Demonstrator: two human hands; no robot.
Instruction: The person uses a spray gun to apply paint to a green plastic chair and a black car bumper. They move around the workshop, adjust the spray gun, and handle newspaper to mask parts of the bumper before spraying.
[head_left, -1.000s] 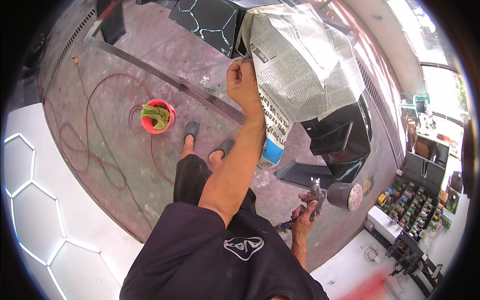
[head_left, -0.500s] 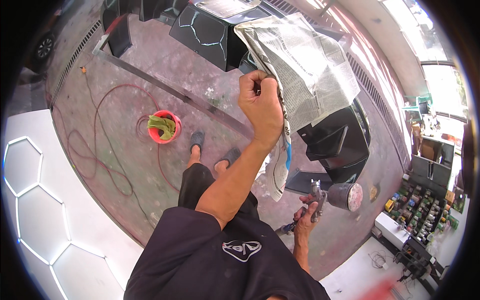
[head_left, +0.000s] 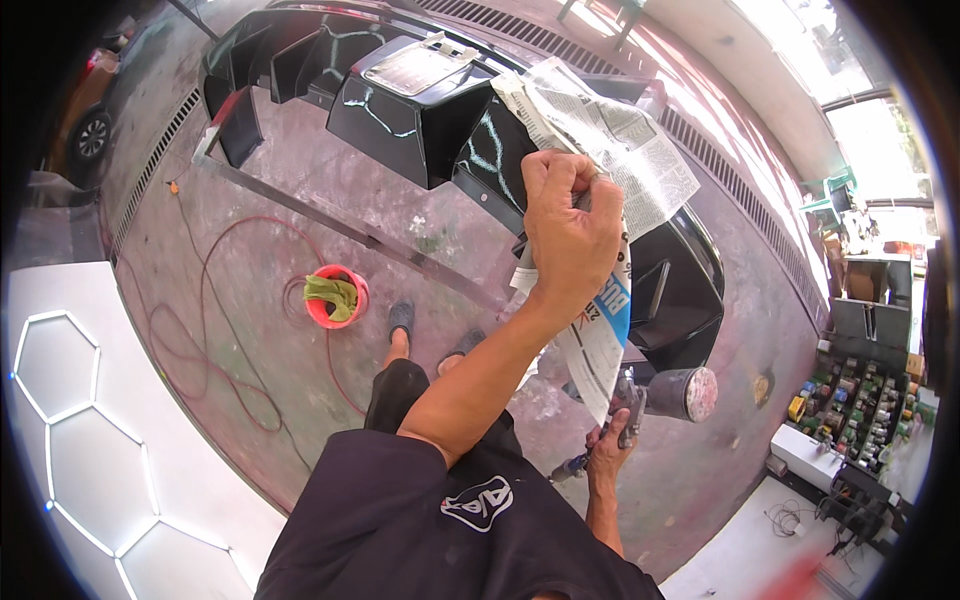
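My left hand [head_left: 570,225] is closed on a sheet of newspaper [head_left: 645,165], which is crumpled along one edge and hangs down in a long strip. The sheet partly covers a black molded car body part [head_left: 385,140] with pale, crack-like lines painted on it. A flat silvery piece [head_left: 415,65] lies on that part's top. My right hand [head_left: 608,455] holds a metal spray gun [head_left: 630,410] with a round cup [head_left: 680,395], below the hanging end of the paper.
A metal beam [head_left: 370,240] runs along the stained floor. A red bucket [head_left: 355,315] with green cloth stands among loose hoses. At left are a white hexagon-lit panel [head_left: 75,440] and a car [head_left: 75,120]; at right, shelves of cans [head_left: 860,420] beside a window.
My left hand has moved right, pulling the newspaper into a narrower, folded strip and uncovering more of the black part behind it. My right hand still grips the spray gun.
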